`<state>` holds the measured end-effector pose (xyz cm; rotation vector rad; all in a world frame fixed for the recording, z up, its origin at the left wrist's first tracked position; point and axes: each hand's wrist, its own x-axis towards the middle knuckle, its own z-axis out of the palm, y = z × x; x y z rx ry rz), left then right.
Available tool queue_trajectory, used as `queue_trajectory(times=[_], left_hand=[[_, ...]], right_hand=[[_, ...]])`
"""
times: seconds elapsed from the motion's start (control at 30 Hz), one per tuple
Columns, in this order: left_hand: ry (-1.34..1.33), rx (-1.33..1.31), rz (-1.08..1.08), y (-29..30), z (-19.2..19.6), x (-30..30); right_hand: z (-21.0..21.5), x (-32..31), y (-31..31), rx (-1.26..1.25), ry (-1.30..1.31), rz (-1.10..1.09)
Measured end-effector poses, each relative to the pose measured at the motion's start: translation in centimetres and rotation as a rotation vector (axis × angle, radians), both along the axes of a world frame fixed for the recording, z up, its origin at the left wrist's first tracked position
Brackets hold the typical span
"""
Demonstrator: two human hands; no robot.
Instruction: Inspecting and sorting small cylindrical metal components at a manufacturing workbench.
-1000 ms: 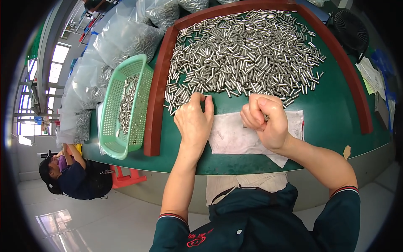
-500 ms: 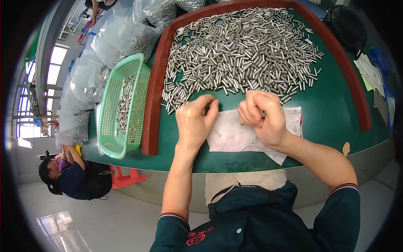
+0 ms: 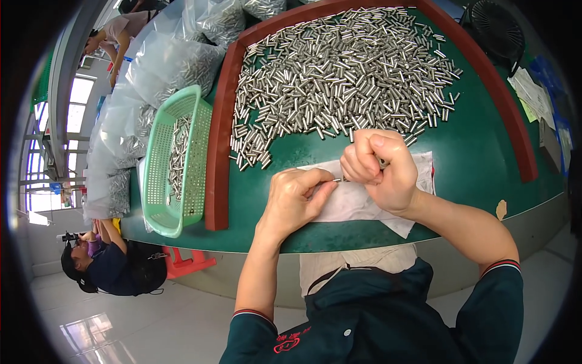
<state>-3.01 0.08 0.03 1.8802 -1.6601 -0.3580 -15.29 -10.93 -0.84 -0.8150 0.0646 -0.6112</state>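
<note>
My left hand (image 3: 294,197) is closed in a pinch, with a small metal pin (image 3: 337,179) sticking out from between thumb and forefinger. Beside it my right hand (image 3: 388,173) is curled into a loose fist. A bit of shiny metal (image 3: 382,162) shows inside its fingers, so it holds metal pins; how many is hidden. Both hands are above a stained white cloth (image 3: 348,206) on the green tabletop (image 3: 479,164). Beyond them spreads a large heap of short metal pins (image 3: 345,73).
Dark red wooden rails (image 3: 219,176) frame the heap. Left of them stands a green plastic basket (image 3: 159,188) partly filled with pins. Clear bags (image 3: 182,67) of metal parts line the far left. A black fan (image 3: 497,33) stands far right. Two people are on the left side.
My left hand has moved right and slightly nearer to me, toward the right fist, and a pin now shows at its fingertips. My right hand stays nearly in place.
</note>
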Motion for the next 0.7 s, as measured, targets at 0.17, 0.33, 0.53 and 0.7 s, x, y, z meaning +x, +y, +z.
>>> queue_trajectory(times=[0.17, 0.33, 0.53, 0.7], left_hand=[[-0.016, -0.004, -0.002, 0.00, -0.30, 0.10], [0.001, 0.005, -0.002, 0.01, -0.25, 0.09], [0.011, -0.015, -0.014, -0.01, -0.32, 0.12], [0.044, -0.015, -0.019, -0.01, -0.35, 0.23]], right_hand=[[-0.51, 0.16, 0.27, -0.055, -0.032, 0.028], [-0.25, 0.24, 0.28, -0.042, -0.038, 0.037], [-0.48, 0.31, 0.35, -0.055, -0.030, 0.033], [-0.42, 0.32, 0.39, -0.052, -0.031, 0.018]])
